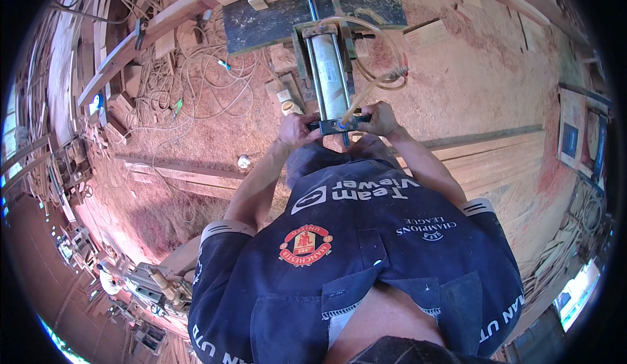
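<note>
A pneumatic cylinder (328,73) lies lengthwise in front of the person's body, near the upper middle of the view, its near end close to the lap. Its barrel is pale silver with a small white label, flanked by long shiny tie rods running between a blocky far end (319,30) and a black end block (336,127) nearest the person. From the far end a slim metal rod (312,10) reaches over a dark board (258,26) flecked with sawdust, toward light timber (259,0) at the top. A yellowish, see-through hose (373,90) loops out on the right side and comes back to the near end. The left hand (298,129) and the right hand (379,118) sit on opposite sides of the black end block, at about the same level; both are closed, fingers curled around the dark parts jutting from its sides, though the grip's underside is hidden. Both forearms reach forward and angle inward from short dark sleeves, elbows bent and spread wide of the torso, so that the arms frame the chest. Around the cylinder spreads a floor (470,96) dusted with reddish sawdust, with long planks (490,161) lying to the right.
</note>
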Action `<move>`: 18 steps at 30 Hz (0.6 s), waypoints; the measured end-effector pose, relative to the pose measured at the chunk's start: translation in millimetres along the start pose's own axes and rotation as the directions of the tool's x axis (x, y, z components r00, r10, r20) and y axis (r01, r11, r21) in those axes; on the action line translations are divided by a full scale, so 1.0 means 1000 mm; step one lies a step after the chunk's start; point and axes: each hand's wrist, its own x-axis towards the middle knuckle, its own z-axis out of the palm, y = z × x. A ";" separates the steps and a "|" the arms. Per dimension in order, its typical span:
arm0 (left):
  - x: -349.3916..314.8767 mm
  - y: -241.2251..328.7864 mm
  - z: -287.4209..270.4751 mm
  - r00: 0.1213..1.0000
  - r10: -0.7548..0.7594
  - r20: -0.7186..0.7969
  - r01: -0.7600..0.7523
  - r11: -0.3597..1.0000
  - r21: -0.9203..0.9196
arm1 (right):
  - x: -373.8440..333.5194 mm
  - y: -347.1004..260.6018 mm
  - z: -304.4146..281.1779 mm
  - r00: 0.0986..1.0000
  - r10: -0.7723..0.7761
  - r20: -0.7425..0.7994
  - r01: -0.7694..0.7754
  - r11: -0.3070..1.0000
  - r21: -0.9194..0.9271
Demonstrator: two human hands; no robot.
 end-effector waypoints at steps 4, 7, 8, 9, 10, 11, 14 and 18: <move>0.000 0.003 -0.002 1.000 -0.014 0.003 0.014 0.999 -0.047 | 0.000 -0.002 -0.001 0.998 -0.039 -0.044 0.040 0.999 0.009; 0.000 0.002 -0.001 1.000 -0.019 0.007 0.019 0.998 -0.057 | -0.001 -0.004 -0.002 0.999 -0.030 -0.043 0.030 0.999 0.011; 0.000 0.002 0.000 1.000 -0.018 0.001 0.018 0.998 -0.068 | -0.002 -0.004 -0.002 0.999 -0.028 -0.041 0.029 1.000 0.008; 0.000 0.001 0.001 0.999 -0.041 0.018 0.042 0.997 -0.060 | -0.002 -0.005 -0.002 0.999 -0.020 -0.039 0.020 1.000 0.000; -0.001 0.001 0.001 0.997 -0.066 0.030 0.067 0.996 -0.053 | -0.002 -0.005 -0.003 0.999 -0.016 -0.038 0.016 1.000 0.011; -0.001 0.000 0.002 0.995 -0.089 0.047 0.091 0.995 -0.042 | -0.002 -0.005 -0.003 0.999 -0.005 -0.036 0.006 1.000 0.018; -0.001 -0.003 0.003 0.993 -0.078 0.084 0.077 0.997 0.016 | -0.002 -0.006 -0.004 1.000 -0.009 -0.028 0.010 1.000 0.008; -0.002 -0.005 0.002 0.994 -0.061 0.088 0.061 0.998 0.005 | -0.003 -0.007 -0.003 1.000 0.011 -0.028 -0.010 0.999 0.031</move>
